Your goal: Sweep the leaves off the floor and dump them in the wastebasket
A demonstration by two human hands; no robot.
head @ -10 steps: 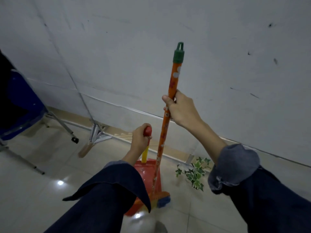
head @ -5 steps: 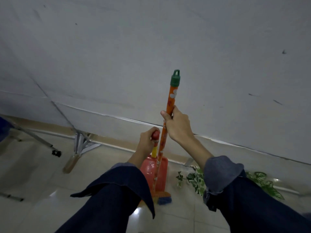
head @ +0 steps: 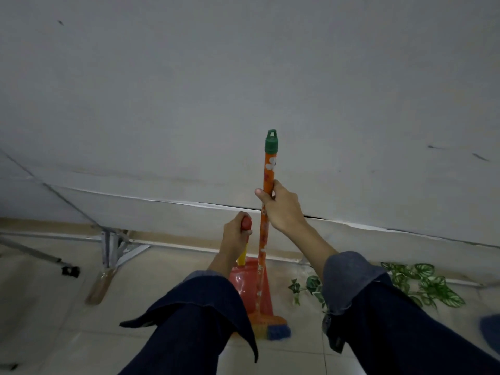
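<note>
My right hand (head: 282,208) grips the orange patterned broom handle (head: 263,239) below its green cap; the broom stands upright with its blue and yellow bristles (head: 274,330) on the tiled floor. My left hand (head: 235,235) holds the red-tipped yellow handle of a red dustpan (head: 247,288), which stands on the floor just left of the broom. Green ivy leaves (head: 422,284) lie along the base of the wall to the right, partly hidden behind my right sleeve. No wastebasket is in view.
A grey-white wall (head: 243,90) fills the upper view. Metal stand legs (head: 113,250) and a wooden foot (head: 98,286) rest on the floor at left. Pale floor tiles (head: 40,307) spread left of the dustpan.
The view has swung right and upward: the blue chair at left has gone out of sight and more leaves show at right. Both hands keep their grips on broom and dustpan.
</note>
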